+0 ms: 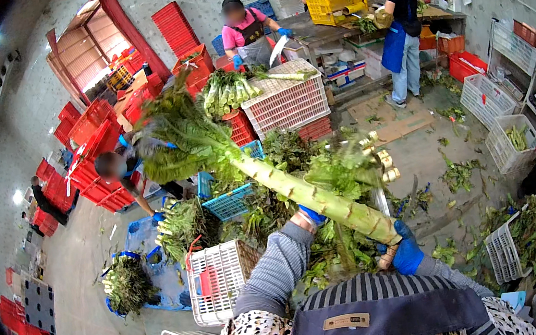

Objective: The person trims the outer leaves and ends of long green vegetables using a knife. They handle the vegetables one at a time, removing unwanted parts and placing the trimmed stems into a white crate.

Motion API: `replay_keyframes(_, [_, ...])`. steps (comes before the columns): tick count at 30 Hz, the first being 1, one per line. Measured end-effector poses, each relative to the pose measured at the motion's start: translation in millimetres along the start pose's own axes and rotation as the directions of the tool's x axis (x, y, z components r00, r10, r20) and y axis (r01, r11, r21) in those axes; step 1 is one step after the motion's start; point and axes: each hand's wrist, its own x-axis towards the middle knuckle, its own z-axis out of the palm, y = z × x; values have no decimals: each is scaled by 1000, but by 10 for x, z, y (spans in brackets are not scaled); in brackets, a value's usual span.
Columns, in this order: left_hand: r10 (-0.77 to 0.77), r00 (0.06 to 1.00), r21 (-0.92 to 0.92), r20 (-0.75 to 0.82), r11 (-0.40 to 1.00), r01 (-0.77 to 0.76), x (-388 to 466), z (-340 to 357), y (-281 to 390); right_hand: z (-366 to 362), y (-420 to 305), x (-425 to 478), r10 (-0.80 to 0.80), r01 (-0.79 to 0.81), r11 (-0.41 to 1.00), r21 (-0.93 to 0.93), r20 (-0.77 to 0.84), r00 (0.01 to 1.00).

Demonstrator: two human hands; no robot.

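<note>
A long celtuce stalk (pixel 312 197) with leafy green top (pixel 185 138) slants across the space before me, its cut base towards my body. My left hand (pixel 312 214), in a blue glove, grips the stalk from below near mid-length. Most of its fingers are hidden behind the stem. My right hand (pixel 406 250), also blue-gloved, closes around the base end. A brown blunt-ended piece (pixel 388 257) shows beside that hand; what it is I cannot tell. Under the stalk lie loose green leaves (pixel 342 245) and more trimmed celtuce stems (pixel 388 166).
A white plastic crate (pixel 220 284) stands left of my arm, with a blue pallet (pixel 163 282) of bundled celtuce beyond. A co-worker (pixel 117 169) bends over there. Ahead is a stacked white crate (pixel 283 97). At right, a white basket (pixel 506 246) lies among leaves.
</note>
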Motion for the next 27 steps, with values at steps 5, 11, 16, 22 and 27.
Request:
replay_keyframes(5, [136, 960, 555, -246, 832, 25, -225, -196, 492, 30, -96, 50, 52, -55, 998, 34, 61, 997])
replay_keyframes(11, [159, 746, -155, -647, 930, -333, -56, 554, 1516, 228, -117, 225, 235, -253, 938, 238, 101, 967])
replay_keyframes(16, [43, 907, -110, -419, 989, -98, 2, 1236, 1164, 395, -140, 234, 199, -211, 929, 304, 70, 977])
replay_keyframes(22, [-76, 907, 317, -415, 922, 223, -160, 1000, 1038, 333, -214, 152, 26, -25, 991, 129, -6, 1000])
replay_keyframes(27, [-195, 797, 666, -572, 458, 590, -218, 728, 1284, 208, -301, 28, -547, 501, 815, -292, -105, 830])
